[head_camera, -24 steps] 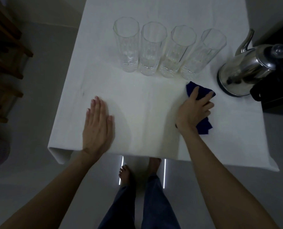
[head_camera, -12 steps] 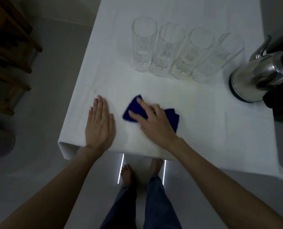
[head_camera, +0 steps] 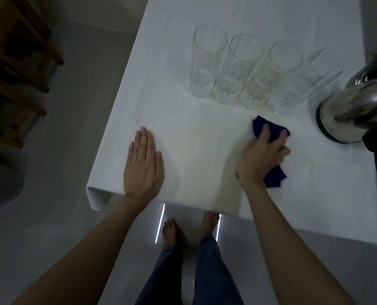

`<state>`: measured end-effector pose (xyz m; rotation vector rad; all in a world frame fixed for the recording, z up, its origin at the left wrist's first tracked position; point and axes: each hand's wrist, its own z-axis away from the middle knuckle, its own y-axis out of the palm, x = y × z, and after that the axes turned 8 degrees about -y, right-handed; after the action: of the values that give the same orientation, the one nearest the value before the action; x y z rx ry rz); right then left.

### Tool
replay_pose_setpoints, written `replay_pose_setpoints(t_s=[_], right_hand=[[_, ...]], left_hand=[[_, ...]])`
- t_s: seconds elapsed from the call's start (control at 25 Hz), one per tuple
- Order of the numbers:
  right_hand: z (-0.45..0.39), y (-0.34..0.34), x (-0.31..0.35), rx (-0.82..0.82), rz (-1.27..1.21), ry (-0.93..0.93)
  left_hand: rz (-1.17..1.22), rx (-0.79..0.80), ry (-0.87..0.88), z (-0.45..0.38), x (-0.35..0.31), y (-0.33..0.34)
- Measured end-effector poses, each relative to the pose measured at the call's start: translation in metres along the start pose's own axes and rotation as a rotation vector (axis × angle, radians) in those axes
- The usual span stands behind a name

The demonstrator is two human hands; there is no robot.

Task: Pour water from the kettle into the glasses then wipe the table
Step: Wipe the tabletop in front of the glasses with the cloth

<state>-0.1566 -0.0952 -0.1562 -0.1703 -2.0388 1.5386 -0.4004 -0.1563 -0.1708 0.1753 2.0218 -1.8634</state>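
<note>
The right hand presses a dark blue cloth flat on the table, with the fingers spread over it and curled a little on its far edge, so the cloth is held between palm and tabletop.

Far to the left of this grip, the left hand lies open and flat near the front edge, holding nothing (it seems only to steady the white cover). Between the two hands the surface is bare.

Just beyond the cloth stands the row of four glasses, upright; the last one is nearest to the fingertips. To the right of the grip, a little apart, sits the metal kettle.

The cloth's long side runs from the fingers back toward the wrist. I judge the next wiping stroke should go leftward across the bare part, keeping clear of the glass bases.
</note>
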Motion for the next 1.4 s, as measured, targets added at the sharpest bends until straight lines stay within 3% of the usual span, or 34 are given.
replay_pose_setpoints(t_s=[0.08,0.2,0.32,0.4,0.44,0.52,0.6,0.68,0.8,0.92,1.04,1.2,1.28,1.4], right_hand=[[0.011,0.017,0.051,0.067,-0.035,-0.072],[0.040,0.028,0.101,0.121,-0.147,-0.535],[0.052,0.020,0.069,0.233,-0.180,-1.093],[0.042,0.002,0.027,0.301,-0.210,-1.283],[0.034,-0.006,0.009,0.278,-0.216,-1.259],[0.018,-0.010,-0.006,0.153,-0.194,-0.948],[0.009,0.003,0.012,0.076,-0.148,-0.578],[0.010,0.021,0.052,0.052,-0.113,-0.465],[0.025,0.040,0.116,0.091,-0.151,-0.551],[0.054,0.049,0.143,0.141,-0.194,-0.916],[0.072,0.036,0.113,0.240,-0.243,-1.266],[0.064,-0.008,0.022,0.427,-0.302,-1.448],[0.041,-0.021,-0.012,0.335,-0.274,-1.343],[0.010,-0.007,-0.010,0.089,-0.169,-0.838]], left_hand=[[0.000,0.005,0.004,0.000,0.001,0.000],[0.005,0.008,0.000,0.000,0.002,-0.002],[0.015,0.012,0.013,0.002,0.005,-0.005],[0.009,-0.002,-0.009,0.003,0.014,-0.008],[0.009,-0.014,-0.034,0.003,0.020,-0.010],[-0.006,-0.023,-0.071,0.002,0.032,-0.015],[-0.015,-0.028,-0.079,0.002,0.037,-0.015],[-0.009,-0.038,-0.086,0.003,0.037,-0.013],[-0.012,-0.042,-0.087,0.004,0.037,-0.012],[0.003,-0.039,-0.086,0.004,0.042,-0.012],[0.003,-0.052,-0.058,0.004,0.044,-0.013],[0.010,-0.041,-0.047,0.004,0.046,-0.013],[-0.001,-0.033,-0.056,0.004,0.045,-0.014],[-0.010,-0.018,-0.074,0.004,0.043,-0.014]])
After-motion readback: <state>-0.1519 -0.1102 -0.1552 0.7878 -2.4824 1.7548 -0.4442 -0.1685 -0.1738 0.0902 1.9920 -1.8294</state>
